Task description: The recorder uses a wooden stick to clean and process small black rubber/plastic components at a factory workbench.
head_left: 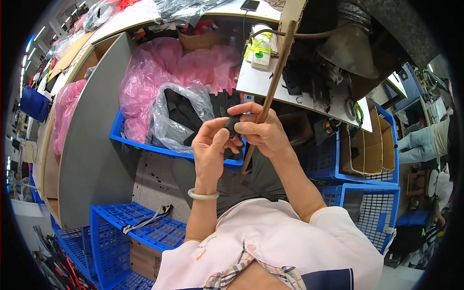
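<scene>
Now the left hand (211,145) and right hand (263,130) meet at chest height, both pinching a small black piece (232,124); the right also clamps a long wooden stick (271,87), upright to stay handy, above the blue crate (145,145).

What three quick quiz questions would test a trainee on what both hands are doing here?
1. True or false: the right hand grips a long wooden stick.
2. What do the left hand fingers pinch? A) small black piece B) red tape C) white bottle
3. What is on the left wrist?

Key: 1 true; 2 A; 3 a pale bangle.
</scene>
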`<state>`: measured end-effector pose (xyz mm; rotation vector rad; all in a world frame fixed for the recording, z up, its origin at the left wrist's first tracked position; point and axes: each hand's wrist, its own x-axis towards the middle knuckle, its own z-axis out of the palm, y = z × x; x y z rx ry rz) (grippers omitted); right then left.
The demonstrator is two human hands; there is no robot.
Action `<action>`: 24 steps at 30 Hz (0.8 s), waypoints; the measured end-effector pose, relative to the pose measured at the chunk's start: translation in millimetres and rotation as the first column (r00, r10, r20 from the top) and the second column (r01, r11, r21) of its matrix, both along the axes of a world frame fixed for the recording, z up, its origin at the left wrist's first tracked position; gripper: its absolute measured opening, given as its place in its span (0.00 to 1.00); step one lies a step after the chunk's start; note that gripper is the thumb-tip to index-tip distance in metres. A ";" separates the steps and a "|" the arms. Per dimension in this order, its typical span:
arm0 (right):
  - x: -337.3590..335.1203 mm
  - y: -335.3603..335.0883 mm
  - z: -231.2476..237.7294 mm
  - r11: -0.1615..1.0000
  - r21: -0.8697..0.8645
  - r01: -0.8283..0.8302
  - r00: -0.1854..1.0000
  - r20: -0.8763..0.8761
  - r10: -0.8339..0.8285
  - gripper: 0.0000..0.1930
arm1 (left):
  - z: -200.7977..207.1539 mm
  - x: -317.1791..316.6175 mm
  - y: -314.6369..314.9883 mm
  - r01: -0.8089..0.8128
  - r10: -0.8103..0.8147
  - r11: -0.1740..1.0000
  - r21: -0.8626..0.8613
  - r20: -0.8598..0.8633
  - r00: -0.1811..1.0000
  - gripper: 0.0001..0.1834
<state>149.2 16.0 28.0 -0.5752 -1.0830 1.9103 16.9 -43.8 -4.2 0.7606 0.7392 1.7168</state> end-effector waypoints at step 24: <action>-1.6 -9.5 -14.8 0.833 0.480 0.276 0.892 0.194 -0.407 0.07 | -0.3 -4.8 8.1 -0.069 0.078 0.977 -0.200 0.035 0.996 0.15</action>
